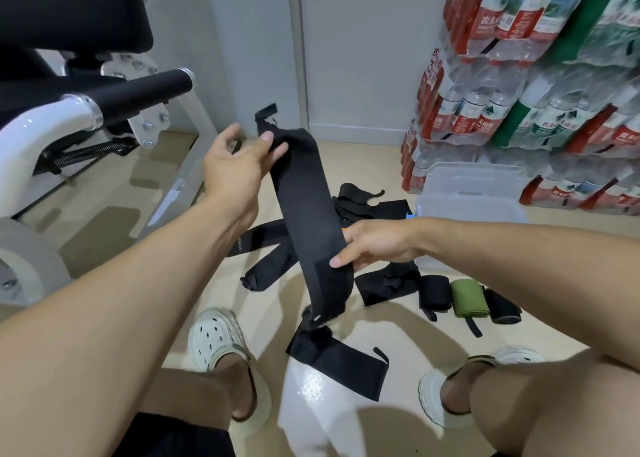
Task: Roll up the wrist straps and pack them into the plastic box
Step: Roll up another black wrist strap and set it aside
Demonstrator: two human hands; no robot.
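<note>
A long black wrist strap (304, 200) is stretched out in the air between my hands. My left hand (235, 166) pinches its upper end between thumb and fingers. My right hand (374, 245) grips it lower down, near the rough fastening patch. A pile of loose black straps (367, 207) lies on the floor behind it. Another flat black strap (339, 363) lies between my feet. Three rolled straps sit at the right: a black one (434, 292), a green one (469, 297) and a black one (502, 306). The clear plastic box (471, 193) stands at the right behind my right forearm.
A white gym machine with a black padded bar (138, 93) stands at the left. Stacked packs of water bottles (536, 76) fill the right side against the wall. My feet in white clogs (218, 342) rest on the beige tiled floor.
</note>
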